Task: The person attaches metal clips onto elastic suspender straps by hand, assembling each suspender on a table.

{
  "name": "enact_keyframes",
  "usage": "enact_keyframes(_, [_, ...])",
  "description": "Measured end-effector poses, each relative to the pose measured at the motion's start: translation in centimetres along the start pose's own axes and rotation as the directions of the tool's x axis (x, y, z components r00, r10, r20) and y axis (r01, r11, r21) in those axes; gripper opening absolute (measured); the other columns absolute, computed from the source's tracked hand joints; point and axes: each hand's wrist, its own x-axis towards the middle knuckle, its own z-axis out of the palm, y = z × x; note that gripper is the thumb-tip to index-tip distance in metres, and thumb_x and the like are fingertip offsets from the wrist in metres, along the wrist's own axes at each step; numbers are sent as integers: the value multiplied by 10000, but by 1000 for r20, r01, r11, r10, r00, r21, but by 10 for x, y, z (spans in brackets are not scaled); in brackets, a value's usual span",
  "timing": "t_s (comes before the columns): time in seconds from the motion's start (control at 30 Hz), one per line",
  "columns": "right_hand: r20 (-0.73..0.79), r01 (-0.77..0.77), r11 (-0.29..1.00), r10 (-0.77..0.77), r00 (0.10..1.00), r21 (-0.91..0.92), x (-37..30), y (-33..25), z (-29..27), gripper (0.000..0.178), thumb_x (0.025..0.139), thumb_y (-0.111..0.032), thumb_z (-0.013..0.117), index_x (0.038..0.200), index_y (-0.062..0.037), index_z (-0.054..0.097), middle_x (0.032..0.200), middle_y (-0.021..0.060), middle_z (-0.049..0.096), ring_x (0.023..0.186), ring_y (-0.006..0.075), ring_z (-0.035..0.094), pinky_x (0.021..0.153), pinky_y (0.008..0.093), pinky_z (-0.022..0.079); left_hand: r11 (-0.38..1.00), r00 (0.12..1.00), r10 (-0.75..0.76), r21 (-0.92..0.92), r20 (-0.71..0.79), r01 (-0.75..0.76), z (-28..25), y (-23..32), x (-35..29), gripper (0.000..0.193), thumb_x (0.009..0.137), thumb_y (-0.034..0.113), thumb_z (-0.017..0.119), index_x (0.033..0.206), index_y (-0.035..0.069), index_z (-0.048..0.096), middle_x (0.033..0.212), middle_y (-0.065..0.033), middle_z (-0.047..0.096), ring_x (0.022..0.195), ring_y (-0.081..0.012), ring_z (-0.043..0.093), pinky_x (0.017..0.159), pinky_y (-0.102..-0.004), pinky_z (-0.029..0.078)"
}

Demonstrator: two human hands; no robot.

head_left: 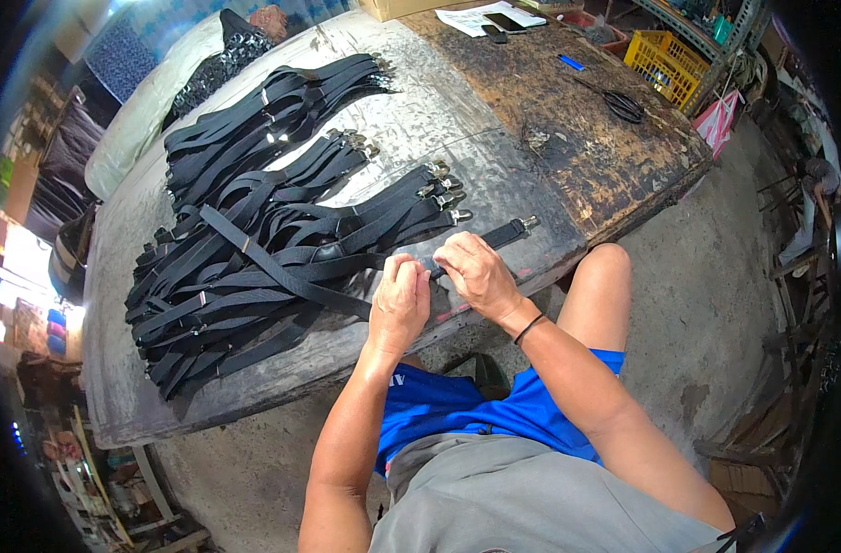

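Both my hands meet at the table's near edge, fingers closed on one pair of black elastic suspenders [505,234]. My left hand [400,293] pinches the strap from the left, and my right hand [476,274] pinches it just beside. Past my right hand the strap runs out to a metal clip [529,223] lying on the table. What exactly sits between my fingertips is hidden. To the left spreads a pile of black suspenders [254,267] with metal clips [446,189] at their right ends. Farther back lies another bundle of suspenders [273,115].
The worn table [522,166] has a brown board surface at right. Scissors [621,106], a blue piece [571,63], papers [476,20] and a phone [503,22] lie toward its far side. A white sack [153,129] sits at far left; a yellow crate [665,66] stands beyond the right corner.
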Motion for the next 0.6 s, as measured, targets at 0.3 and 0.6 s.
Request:
enact_keyframes(0.3, [-18, -171, 973, 176, 984, 155, 0, 1, -1, 97, 858, -42, 665, 950, -35, 636, 951, 125, 587, 895, 334, 613, 798, 413, 512, 1000, 1000, 8, 5, 8, -8, -2, 3, 2, 79, 904, 23, 604, 962, -5, 558, 1033, -208, 569, 885, -410, 621, 743, -456, 525])
enact_keyframes(0.6, [9, -37, 998, 36, 999, 43, -1, 0, -1, 120, 844, -35, 657, 956, -61, 624, 952, 120, 567, 923, 331, 593, 830, 410, 503, 1000, 1000, -8, 2, 3, 8, -2, 5, 2, 78, 917, 35, 596, 971, -2, 553, 1036, -206, 563, 894, -414, 618, 749, -459, 524])
